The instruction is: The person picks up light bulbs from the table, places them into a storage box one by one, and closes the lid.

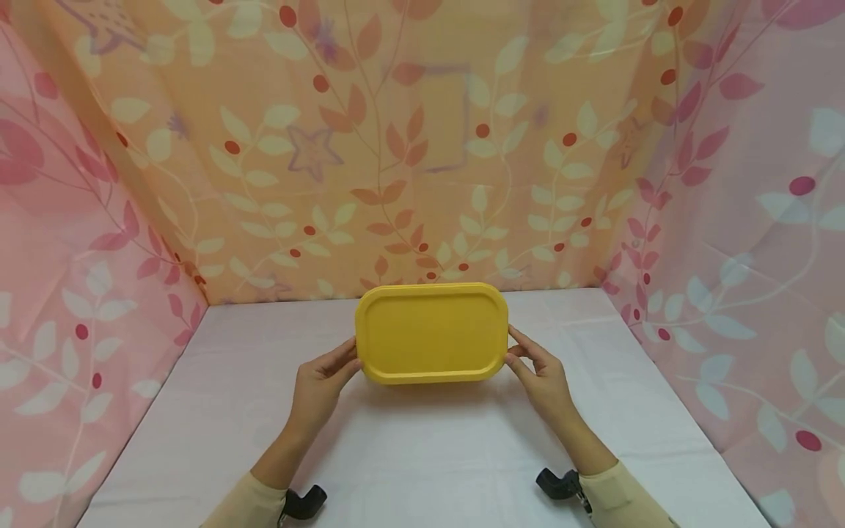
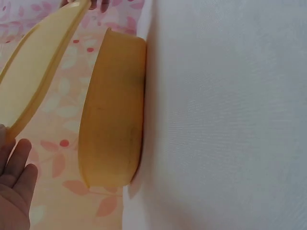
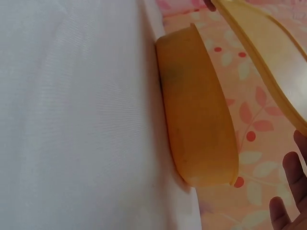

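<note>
A yellow rectangular lid (image 1: 432,334) with rounded corners is held up between both hands. My left hand (image 1: 315,392) pinches its left end between thumb and fingers. At the opposite end, my right hand (image 1: 544,381) grips the edge the same way. Both wrist views show a yellow plastic container (image 2: 112,110) standing on the table, with the lid raised above it and apart from its rim. From the head view the lid covers the container, and what is inside it is hidden.
A white cloth covers the table (image 1: 422,455). Behind it hangs an orange curtain (image 1: 422,147) with a leaf pattern, and pink leaf-patterned sheets (image 1: 746,242) stand along both sides. A black wrist mount (image 1: 305,503) sits at the left cuff, another (image 1: 557,484) at the right.
</note>
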Motion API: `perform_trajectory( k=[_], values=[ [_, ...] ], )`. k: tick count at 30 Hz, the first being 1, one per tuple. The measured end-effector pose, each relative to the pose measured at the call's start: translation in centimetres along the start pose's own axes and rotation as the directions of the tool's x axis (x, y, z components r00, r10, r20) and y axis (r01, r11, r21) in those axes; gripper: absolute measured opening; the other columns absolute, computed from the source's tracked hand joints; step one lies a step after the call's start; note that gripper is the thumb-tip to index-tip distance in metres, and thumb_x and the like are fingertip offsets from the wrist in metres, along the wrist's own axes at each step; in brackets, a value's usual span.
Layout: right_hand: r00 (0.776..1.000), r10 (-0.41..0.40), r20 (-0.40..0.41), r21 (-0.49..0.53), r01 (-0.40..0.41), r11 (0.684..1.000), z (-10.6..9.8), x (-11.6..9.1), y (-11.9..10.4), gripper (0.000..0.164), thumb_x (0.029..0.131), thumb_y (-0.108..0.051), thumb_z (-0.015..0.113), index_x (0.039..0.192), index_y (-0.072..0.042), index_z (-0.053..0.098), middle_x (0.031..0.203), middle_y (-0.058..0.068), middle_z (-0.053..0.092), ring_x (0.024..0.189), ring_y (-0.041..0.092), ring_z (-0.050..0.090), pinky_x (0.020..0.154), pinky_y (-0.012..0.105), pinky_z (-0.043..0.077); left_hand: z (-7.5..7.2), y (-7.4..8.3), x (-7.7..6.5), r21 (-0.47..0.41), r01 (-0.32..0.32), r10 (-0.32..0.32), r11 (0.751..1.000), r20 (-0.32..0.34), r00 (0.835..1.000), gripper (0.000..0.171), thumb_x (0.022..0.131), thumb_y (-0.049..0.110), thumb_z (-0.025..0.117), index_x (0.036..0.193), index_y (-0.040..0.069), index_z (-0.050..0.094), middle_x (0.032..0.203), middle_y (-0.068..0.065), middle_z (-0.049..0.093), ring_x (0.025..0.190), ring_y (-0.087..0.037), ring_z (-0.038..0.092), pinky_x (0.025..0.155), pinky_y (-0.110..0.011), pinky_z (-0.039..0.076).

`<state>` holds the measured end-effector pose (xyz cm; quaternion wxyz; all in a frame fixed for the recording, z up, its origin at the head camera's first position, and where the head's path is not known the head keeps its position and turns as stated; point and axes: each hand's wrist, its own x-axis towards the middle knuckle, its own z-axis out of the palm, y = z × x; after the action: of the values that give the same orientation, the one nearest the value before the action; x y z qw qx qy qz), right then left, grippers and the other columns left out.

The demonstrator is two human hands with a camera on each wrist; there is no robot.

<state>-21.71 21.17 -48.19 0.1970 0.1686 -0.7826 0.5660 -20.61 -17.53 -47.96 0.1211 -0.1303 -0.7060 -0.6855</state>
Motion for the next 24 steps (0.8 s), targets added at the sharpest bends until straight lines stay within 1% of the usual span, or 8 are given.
perform_trajectory(
  k=[2,4,7,10,13,15,21,24],
  values=[
    [1.0,-0.018,0.017,0.018,0.018,1.0,-0.3,0.1,-1.2,0.053,0.094,0.001,0.07,0.146,-0.004,0.057,0.089,0.016,0.072,0.1,0.003,0.064,0.104,0.01,0.041,0.1,0.1,0.0,0.019,-0.02,0.02,1.0,0.017,1.0,0.048,0.092,0.007,0.075,0.139,0.008,0.064,0.135,-0.014,0.067,0.12,-0.013,0.068,0.096,-0.026,0.058],
    [0.999,-0.028,0.043,0.01,0.028,1.0,-0.6,0.2,-2.4,0.054,0.094,0.004,0.069,0.146,0.0,0.055,0.088,0.019,0.071,0.099,0.003,0.063,0.104,0.009,0.041,-0.1,0.2,0.1,0.055,-0.03,0.026,0.998,0.066,0.997,0.053,0.093,0.009,0.075,0.144,0.012,0.06,0.142,-0.01,0.062,0.127,-0.012,0.063,0.097,-0.024,0.056],
    [0.992,-0.059,0.109,-0.005,0.059,0.998,-1.4,0.4,-2.5,0.056,0.094,0.005,0.069,0.147,0.002,0.052,0.091,0.017,0.071,0.098,0.005,0.063,0.104,0.009,0.041,-0.6,0.3,0.2,0.106,-0.013,-0.003,0.994,0.153,0.988,0.063,0.092,0.013,0.078,0.15,0.018,0.054,0.151,-0.003,0.054,0.136,-0.01,0.055,0.101,-0.02,0.052],
    [0.978,-0.075,0.196,-0.013,0.079,0.997,-2.2,0.7,-2.5,0.063,0.091,0.006,0.071,0.15,0.002,0.048,0.095,0.013,0.07,0.101,0.008,0.062,0.11,0.007,0.035,-1.2,0.6,0.4,0.151,-0.002,-0.032,0.989,0.22,0.975,0.073,0.089,0.016,0.081,0.154,0.022,0.048,0.157,0.0,0.047,0.142,-0.011,0.047,0.103,-0.017,0.049],
    [0.959,-0.09,0.267,-0.013,0.096,0.995,-2.8,0.8,-2.4,0.073,0.086,0.007,0.076,0.152,0.002,0.045,0.099,0.01,0.069,0.104,0.01,0.062,0.113,0.007,0.029,-1.7,0.7,0.4,0.197,-0.007,-0.043,0.98,0.245,0.969,0.077,0.087,0.02,0.083,0.155,0.028,0.046,0.158,0.004,0.045,0.145,-0.011,0.044,0.105,-0.015,0.046],
    [0.95,-0.105,0.295,-0.014,0.114,0.993,-3.0,0.9,-2.4,0.078,0.082,0.007,0.08,0.152,0.003,0.045,0.099,0.008,0.069,0.103,0.012,0.062,0.114,0.008,0.028,-2.0,0.8,0.5,0.213,-0.02,-0.035,0.977,0.252,0.967,0.079,0.086,0.021,0.083,0.155,0.03,0.046,0.158,0.006,0.046,0.146,-0.011,0.042,0.107,-0.014,0.044],
    [0.944,-0.157,0.289,-0.018,0.169,0.985,-3.0,1.1,-2.5,0.078,0.077,0.009,0.083,0.147,0.008,0.049,0.1,0.01,0.07,0.101,0.02,0.064,0.112,0.01,0.036,-2.4,0.9,0.5,0.228,-0.058,-0.003,0.972,0.259,0.966,0.079,0.084,0.02,0.084,0.153,0.031,0.048,0.157,0.007,0.047,0.147,-0.008,0.04,0.112,-0.013,0.037],
    [0.944,-0.171,0.281,-0.024,0.185,0.983,-2.9,1.4,-1.7,0.077,0.076,0.009,0.084,0.146,0.008,0.051,0.108,0.014,0.07,0.108,0.022,0.063,0.111,0.011,0.038,-2.6,0.9,0.6,0.236,-0.092,0.029,0.967,0.256,0.966,0.08,0.083,0.017,0.085,0.153,0.028,0.049,0.158,0.004,0.047,0.146,-0.006,0.04,0.112,-0.013,0.037]
  ],
)
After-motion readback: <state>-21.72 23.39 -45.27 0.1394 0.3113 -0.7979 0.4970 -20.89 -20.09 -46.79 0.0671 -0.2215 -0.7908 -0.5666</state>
